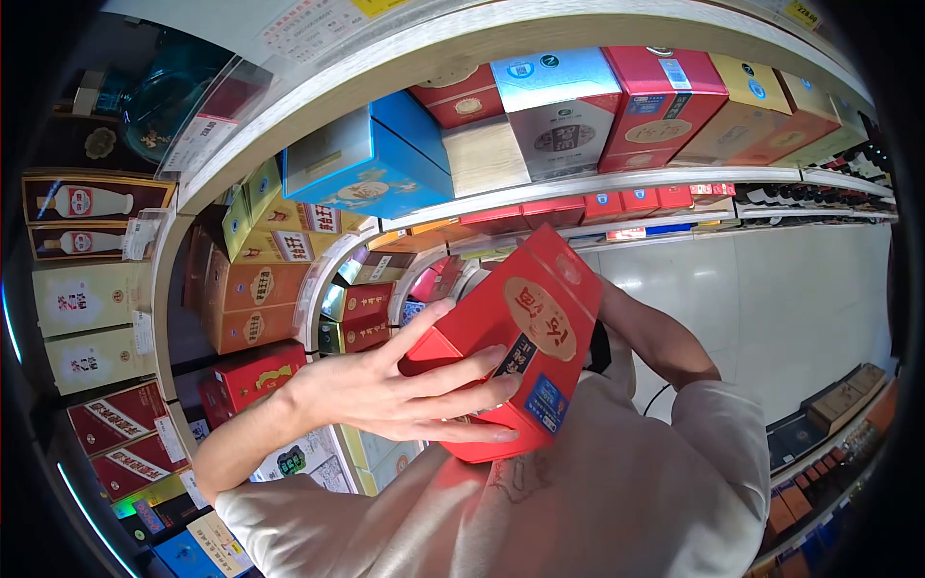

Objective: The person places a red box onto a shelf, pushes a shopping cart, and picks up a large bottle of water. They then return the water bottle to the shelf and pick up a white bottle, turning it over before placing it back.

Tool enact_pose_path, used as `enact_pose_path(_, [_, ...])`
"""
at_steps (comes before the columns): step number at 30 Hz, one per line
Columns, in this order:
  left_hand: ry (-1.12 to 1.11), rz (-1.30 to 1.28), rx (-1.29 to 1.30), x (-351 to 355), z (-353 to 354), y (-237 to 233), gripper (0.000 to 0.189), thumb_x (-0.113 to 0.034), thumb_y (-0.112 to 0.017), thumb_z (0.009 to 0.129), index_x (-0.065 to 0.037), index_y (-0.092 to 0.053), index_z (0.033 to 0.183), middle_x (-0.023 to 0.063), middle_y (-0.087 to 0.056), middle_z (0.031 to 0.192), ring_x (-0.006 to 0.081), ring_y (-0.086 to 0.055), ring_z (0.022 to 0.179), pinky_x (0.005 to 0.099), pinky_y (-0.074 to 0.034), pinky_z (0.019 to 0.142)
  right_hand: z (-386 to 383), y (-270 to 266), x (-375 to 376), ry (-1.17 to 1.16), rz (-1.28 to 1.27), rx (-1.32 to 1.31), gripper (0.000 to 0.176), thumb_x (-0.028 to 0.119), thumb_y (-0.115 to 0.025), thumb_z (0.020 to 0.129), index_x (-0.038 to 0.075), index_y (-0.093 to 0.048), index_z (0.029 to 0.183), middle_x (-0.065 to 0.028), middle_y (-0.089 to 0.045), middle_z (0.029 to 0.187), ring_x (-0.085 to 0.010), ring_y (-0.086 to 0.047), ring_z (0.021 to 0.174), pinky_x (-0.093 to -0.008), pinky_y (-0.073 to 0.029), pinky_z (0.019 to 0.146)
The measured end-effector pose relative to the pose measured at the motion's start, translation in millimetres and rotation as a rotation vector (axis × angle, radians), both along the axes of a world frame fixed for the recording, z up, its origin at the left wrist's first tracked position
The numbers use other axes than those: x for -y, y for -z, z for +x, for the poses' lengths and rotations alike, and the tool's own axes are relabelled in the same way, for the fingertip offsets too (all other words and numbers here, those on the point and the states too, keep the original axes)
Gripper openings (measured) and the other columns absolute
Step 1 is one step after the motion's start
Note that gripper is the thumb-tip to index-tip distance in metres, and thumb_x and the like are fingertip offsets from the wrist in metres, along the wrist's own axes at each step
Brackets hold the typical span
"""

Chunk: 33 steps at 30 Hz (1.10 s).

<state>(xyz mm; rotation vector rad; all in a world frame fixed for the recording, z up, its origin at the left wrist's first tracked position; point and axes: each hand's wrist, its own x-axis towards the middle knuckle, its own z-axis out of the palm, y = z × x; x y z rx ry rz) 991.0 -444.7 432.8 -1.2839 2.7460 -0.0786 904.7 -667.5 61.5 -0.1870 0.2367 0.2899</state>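
A red box (462, 352) with a gold oval label and a blue sticker is held tilted in front of the chest. My left hand (385, 390) grips it from the left, its fingers spread over the face and the thumb along the upper left edge. My right forearm (660, 337) reaches behind the box from the right; the box hides my right hand and its fingers.
Above, a curved shelf (482, 200) holds a blue box (361, 169), a silver box (568, 135) and another red box (660, 106), with bare wood showing between boxes. Stacked boxes line the left. A tiled floor (732, 289) and a low shelf lie right.
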Motion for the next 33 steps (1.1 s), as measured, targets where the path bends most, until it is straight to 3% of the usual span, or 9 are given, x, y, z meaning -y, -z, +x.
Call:
enact_pose_path(10, [0.066,-0.1,0.026,-24,2,27,0.059,-0.033,-0.056,0.1,-0.038,-0.039,0.156,-0.0057,-0.044,0.157,0.0189,-0.044,0.143,0.0649,-0.044,0.116,-48,4,-21,-0.071,-0.019,-0.055,0.066,0.056,-0.051,0.105,0.004,-0.056,0.145,-0.0136,-0.066,0.135,-0.0238,-0.065,0.123,-0.0423,-0.053,0.105])
enact_pose_path(16, [0.133,-0.086,-0.007,-28,1,36,0.077,-0.034,-0.063,0.096,-0.037,-0.027,0.164,-0.0062,-0.037,0.161,0.0176,-0.039,0.146,0.0614,-0.051,0.112,-47,13,-28,-0.141,-0.048,-0.062,0.066,0.056,-0.05,0.106,0.003,-0.055,0.145,-0.0146,-0.066,0.135,-0.0239,-0.065,0.123,-0.0418,-0.053,0.106])
enact_pose_path(17, [0.145,-0.06,-0.014,-25,-2,33,0.075,-0.037,-0.06,0.097,-0.036,-0.026,0.164,-0.0059,-0.035,0.163,0.0182,-0.037,0.147,0.0619,-0.05,0.112,-50,12,-26,-0.144,-0.051,-0.063,0.066,0.056,-0.05,0.106,0.003,-0.055,0.145,-0.0146,-0.066,0.135,-0.0239,-0.065,0.123,-0.0418,-0.053,0.106])
enact_pose_path(19, [0.147,-0.043,-0.013,-22,-6,31,0.074,-0.039,-0.058,0.098,-0.035,-0.025,0.165,-0.0056,-0.034,0.164,0.0187,-0.035,0.148,0.0623,-0.05,0.113,-48,-54,-24,-0.172,-0.042,0.091,0.071,0.059,-0.046,0.107,0.002,-0.053,0.147,-0.017,-0.066,0.134,-0.0239,-0.064,0.125,-0.0406,-0.052,0.107])
enact_pose_path(22, [0.122,0.049,-0.101,-19,-10,29,0.071,-0.046,-0.048,0.101,-0.034,-0.023,0.166,-0.0069,-0.026,0.169,0.0176,-0.03,0.153,0.0669,-0.042,0.116,-52,-55,-28,-0.148,-0.08,0.044,0.071,0.059,-0.048,0.106,0.005,-0.046,0.153,-0.0154,-0.061,0.143,-0.0233,-0.062,0.128,-0.0389,-0.053,0.107])
enact_pose_path(26, [0.137,-0.032,-0.022,-20,-11,37,0.072,-0.043,-0.051,0.1,-0.036,-0.022,0.166,-0.0085,-0.024,0.171,0.0146,-0.028,0.154,0.0683,-0.039,0.118,-56,-53,-31,-0.13,-0.023,0.073,0.07,0.057,-0.046,0.108,0.005,-0.046,0.154,-0.0165,-0.06,0.143,-0.0261,-0.062,0.129,-0.0396,-0.053,0.107])
enact_pose_path(29, [0.05,-0.118,-0.084,-26,-22,47,0.069,-0.037,-0.056,0.099,-0.037,-0.031,0.162,-0.0105,-0.033,0.167,0.0129,-0.035,0.151,0.0671,-0.039,0.117,-63,-44,-31,-0.112,0.078,0.065,0.067,0.055,-0.044,0.109,0.005,-0.047,0.153,-0.017,-0.06,0.143,-0.0261,-0.062,0.129,-0.0396,-0.053,0.107])
enact_pose_path(31, [-0.114,-0.185,-0.314,-31,-36,57,0.055,-0.037,-0.068,0.094,-0.044,-0.054,0.146,-0.0176,-0.051,0.152,0.0147,-0.043,0.142,0.0687,-0.045,0.112,-62,-36,-30,-0.063,0.167,0.091,0.067,0.055,-0.044,0.109,0.005,-0.048,0.153,-0.0167,-0.06,0.143,-0.0247,-0.062,0.128,-0.0397,-0.053,0.107])
enact_pose_path(33, [-0.186,-0.194,-0.326,-33,-45,59,0.047,-0.035,-0.069,0.093,-0.043,-0.061,0.138,-0.0177,-0.055,0.148,0.0153,-0.044,0.141,0.0693,-0.044,0.112,-67,-41,-31,-0.002,0.142,0.086,0.068,0.055,-0.045,0.109,0.005,-0.047,0.153,-0.0166,-0.06,0.143,-0.0243,-0.063,0.127,-0.0394,-0.053,0.107])
